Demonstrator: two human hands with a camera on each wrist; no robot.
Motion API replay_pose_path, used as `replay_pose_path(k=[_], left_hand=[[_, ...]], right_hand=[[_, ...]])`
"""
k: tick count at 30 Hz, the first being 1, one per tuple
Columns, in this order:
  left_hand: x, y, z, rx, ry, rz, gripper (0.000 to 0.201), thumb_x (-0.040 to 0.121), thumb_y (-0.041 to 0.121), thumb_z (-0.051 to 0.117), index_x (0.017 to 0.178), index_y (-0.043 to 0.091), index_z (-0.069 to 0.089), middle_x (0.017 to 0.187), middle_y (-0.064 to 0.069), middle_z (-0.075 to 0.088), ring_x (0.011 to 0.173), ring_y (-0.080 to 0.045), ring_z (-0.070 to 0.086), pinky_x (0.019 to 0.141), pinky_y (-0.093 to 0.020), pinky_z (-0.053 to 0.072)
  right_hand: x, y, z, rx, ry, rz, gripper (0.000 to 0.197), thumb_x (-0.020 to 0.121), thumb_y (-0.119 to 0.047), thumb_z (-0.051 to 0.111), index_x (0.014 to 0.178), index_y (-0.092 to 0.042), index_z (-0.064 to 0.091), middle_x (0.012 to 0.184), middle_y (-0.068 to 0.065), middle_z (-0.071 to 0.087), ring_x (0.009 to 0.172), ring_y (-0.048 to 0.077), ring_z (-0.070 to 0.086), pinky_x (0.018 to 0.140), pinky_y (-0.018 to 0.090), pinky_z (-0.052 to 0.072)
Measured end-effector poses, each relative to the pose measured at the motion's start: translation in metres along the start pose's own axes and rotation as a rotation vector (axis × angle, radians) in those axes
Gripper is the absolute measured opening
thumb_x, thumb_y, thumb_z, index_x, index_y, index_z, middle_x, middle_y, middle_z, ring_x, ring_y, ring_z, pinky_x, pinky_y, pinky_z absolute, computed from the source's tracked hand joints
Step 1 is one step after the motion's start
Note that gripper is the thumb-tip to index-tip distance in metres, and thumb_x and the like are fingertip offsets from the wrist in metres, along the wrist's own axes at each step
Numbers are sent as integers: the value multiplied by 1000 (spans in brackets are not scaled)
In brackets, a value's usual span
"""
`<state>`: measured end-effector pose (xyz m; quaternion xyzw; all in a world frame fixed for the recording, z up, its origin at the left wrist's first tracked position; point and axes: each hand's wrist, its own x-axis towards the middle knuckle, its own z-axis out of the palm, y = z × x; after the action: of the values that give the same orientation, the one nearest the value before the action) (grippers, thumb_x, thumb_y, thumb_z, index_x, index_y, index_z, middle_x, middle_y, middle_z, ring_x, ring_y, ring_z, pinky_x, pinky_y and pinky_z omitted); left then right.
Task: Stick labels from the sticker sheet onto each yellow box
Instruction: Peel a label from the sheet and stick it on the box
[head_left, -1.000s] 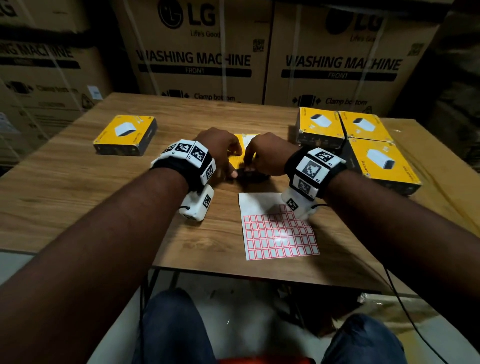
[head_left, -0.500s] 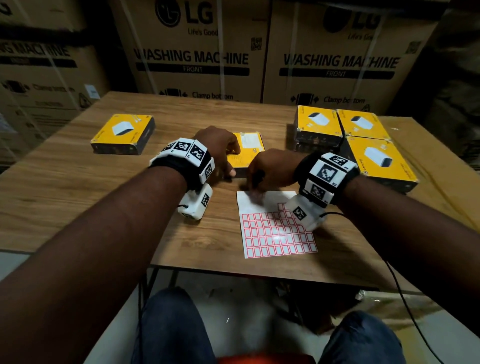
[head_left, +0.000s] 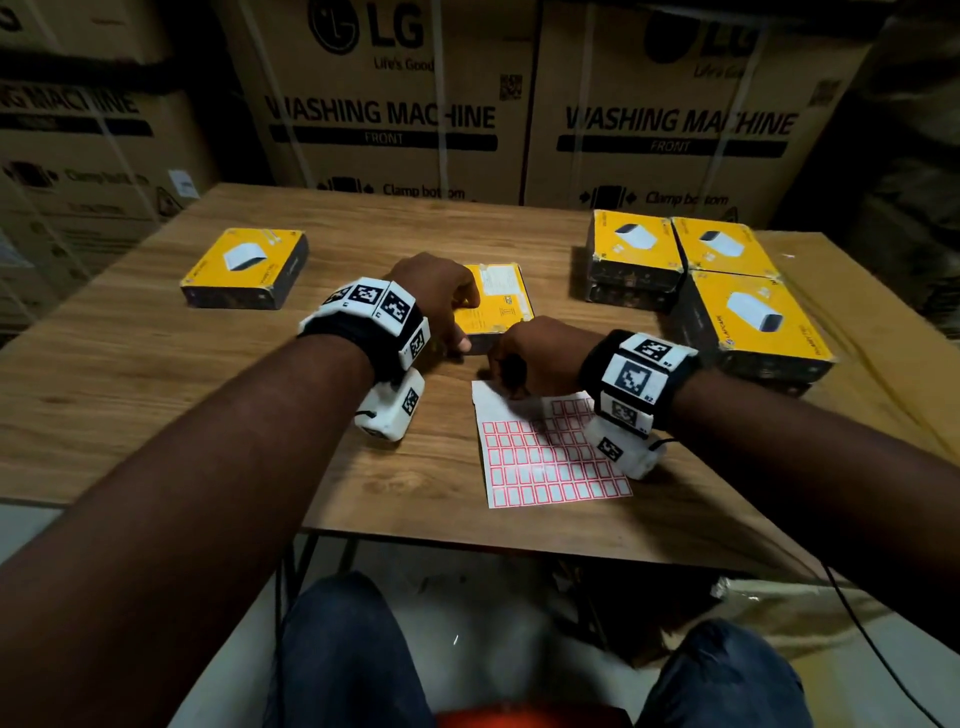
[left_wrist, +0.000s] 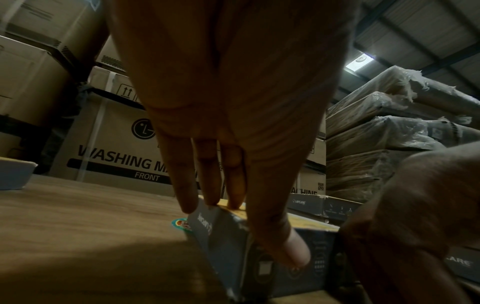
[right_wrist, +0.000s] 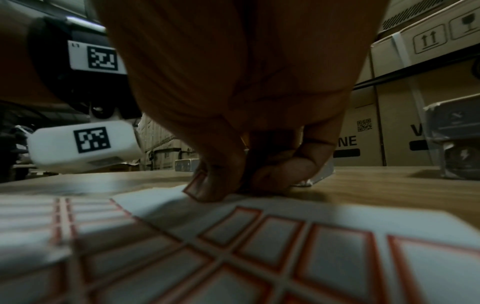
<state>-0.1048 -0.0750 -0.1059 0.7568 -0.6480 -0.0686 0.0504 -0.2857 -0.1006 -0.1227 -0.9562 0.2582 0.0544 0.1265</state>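
A yellow box (head_left: 498, 296) lies at the table's middle with its text side up. My left hand (head_left: 441, 306) grips its near left corner, fingers on top and thumb on the dark front side (left_wrist: 226, 236). The white sticker sheet (head_left: 545, 457) with red-framed labels lies just in front of it. My right hand (head_left: 530, 358) is at the sheet's bare top edge. In the right wrist view its thumb and finger (right_wrist: 233, 185) pinch one red-framed label (right_wrist: 193, 185), lifted off the sheet (right_wrist: 259, 236).
One yellow box (head_left: 244, 265) sits at the left of the wooden table (head_left: 156, 389). Three more (head_left: 634, 244) (head_left: 722, 247) (head_left: 753, 317) are grouped at the right, apparently stacked on others. Large cardboard cartons (head_left: 384, 114) stand behind the table.
My right hand has drawn back from the middle box to the top of the sticker sheet and pinched a label. My left hand has stayed on the box.
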Motion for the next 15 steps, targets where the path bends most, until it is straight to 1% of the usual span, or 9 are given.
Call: replay_pose_path(k=[3,6,8,10,12,15], left_hand=[[0,-1,1,-3,6,-4,67,55,38,92,116,29,65,118,8,67,107,-15,62,82,-25,45],[0,-1,2,-5,6,-2,68,55,37,92,116,28,65,119,7,67,108,-15,62,82,-24,44],[0,-1,2,-7,8,-5,68,54,38,92,116,29,65,119,7,67,108,-15,62,84,-25,45],[0,0,2,-4,4,-10,68,53,39,92,115,30,65,118,8,67,107,-15,62,84,-26,47],[0,0,2,-6,1,-12,68,53,40,92,114,31,65,118,9,67,106,-15,62,82,-25,46],[0,0,2,-8,3,-13,67,53,40,92,114,31,65,117,9,67,107,-14,62,80,-23,43]], right_hand=[[2,0,2,-23,11,-11,19,83,-14,69,101,-15,70,100,4,70,91,24,64,72,26,45],[3,1,4,-40,28,-28,24,81,-11,69,104,-14,65,101,4,67,92,24,61,69,25,40],[4,3,4,-14,42,-48,25,80,-10,70,104,-14,64,100,4,66,90,23,60,68,24,39],[4,5,4,29,51,-66,28,78,-10,73,103,-17,62,96,0,64,89,21,60,69,24,41],[4,7,2,56,54,-57,32,75,-9,76,102,-19,62,93,-4,61,87,18,59,69,24,43],[4,11,-10,153,14,-37,31,73,-6,77,96,-23,66,88,-10,65,82,10,61,74,27,51]])
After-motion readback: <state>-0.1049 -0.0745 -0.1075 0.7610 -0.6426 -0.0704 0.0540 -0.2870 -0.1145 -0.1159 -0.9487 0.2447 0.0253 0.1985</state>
